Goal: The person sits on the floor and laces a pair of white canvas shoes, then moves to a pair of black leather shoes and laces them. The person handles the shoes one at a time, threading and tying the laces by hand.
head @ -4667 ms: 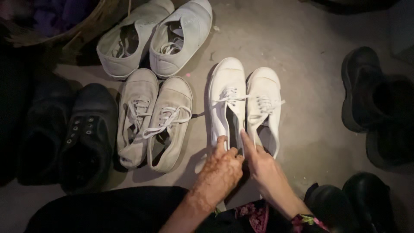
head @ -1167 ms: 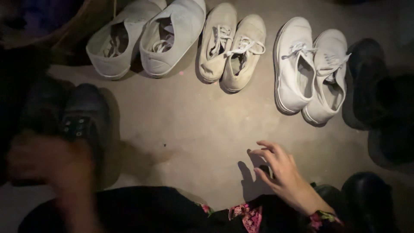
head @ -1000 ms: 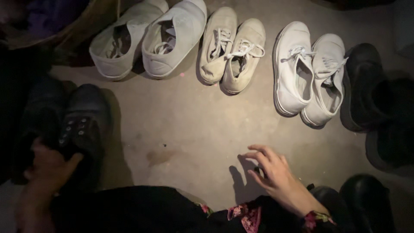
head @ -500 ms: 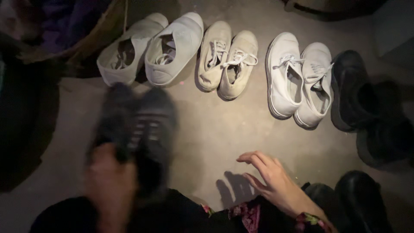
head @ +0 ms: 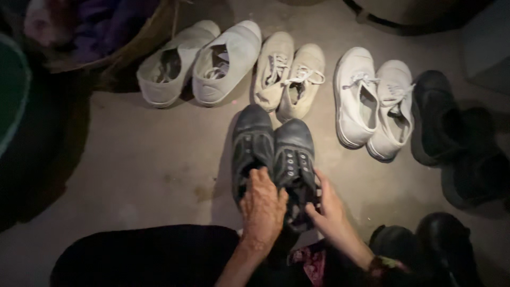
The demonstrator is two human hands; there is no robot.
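Bare floor [head: 143, 165] lies open left of the black shoes [head: 273, 154]. Ahead, beige sneakers [head: 289, 74] nearly touch their toes; white sneakers [head: 374, 101] and black boots [head: 457, 138] crowd the right.

Concrete floor [head: 149, 159] bears black shoes [head: 273, 154] and pale sneakers [head: 289, 74].
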